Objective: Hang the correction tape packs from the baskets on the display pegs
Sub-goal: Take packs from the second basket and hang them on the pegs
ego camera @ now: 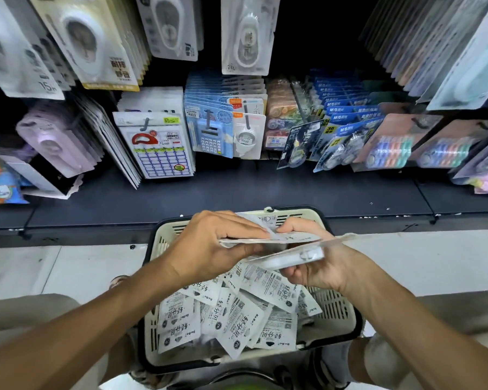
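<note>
A cream plastic basket with a dark rim sits below me, filled with several white correction tape packs lying face down. Above it my left hand grips a thin stack of packs by its left end, fingers over the top. My right hand holds another pack tilted edge-on, and its fingertips pinch the stack near the middle. Matching correction tape packs hang on a peg in the upper row of the display, straight ahead.
Pegs ahead carry label sheets, calculator packs, blue tape packs and colourful tape sets. A dark shelf ledge runs below them. Pale floor tiles lie on either side of the basket.
</note>
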